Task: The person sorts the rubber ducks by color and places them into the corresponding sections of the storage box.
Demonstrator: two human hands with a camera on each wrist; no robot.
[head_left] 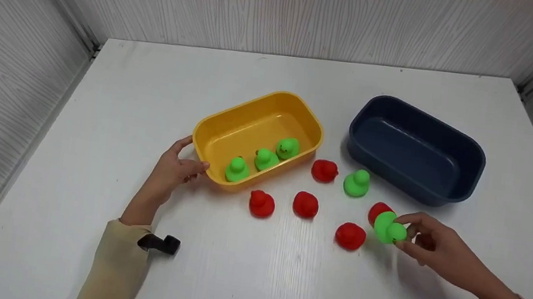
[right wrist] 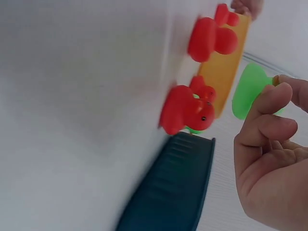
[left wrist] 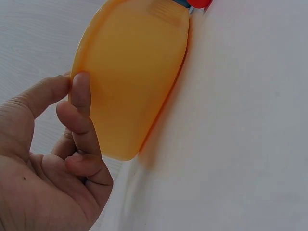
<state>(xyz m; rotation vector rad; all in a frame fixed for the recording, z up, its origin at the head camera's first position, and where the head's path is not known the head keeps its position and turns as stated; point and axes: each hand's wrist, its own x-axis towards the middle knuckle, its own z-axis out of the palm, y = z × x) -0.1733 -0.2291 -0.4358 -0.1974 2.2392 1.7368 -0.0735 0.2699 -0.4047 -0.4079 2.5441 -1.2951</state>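
Note:
A yellow tub (head_left: pixel 309 119) sits mid-table with three green ducks (head_left: pixel 265 159) inside. My left hand (head_left: pixel 196 152) grips its near-left corner, thumb and index finger against the outer wall (left wrist: pixel 130 86); in the left wrist view the left hand (left wrist: pixel 73 82) shows its other fingers curled. My right hand (head_left: pixel 400 231) pinches a green duck (head_left: pixel 386 226) just above the table, in front of the dark blue tub (head_left: pixel 470 166). The right wrist view shows the held green duck (right wrist: pixel 248 91) at the right hand (right wrist: pixel 279 86).
Several red ducks (head_left: pixel 305 204) and one green duck (head_left: pixel 356 183) stand loose on the white table (head_left: pixel 254 281) between the tubs. One red duck (head_left: pixel 378 209) is partly hidden behind the held duck. Grey panel walls enclose the table on three sides.

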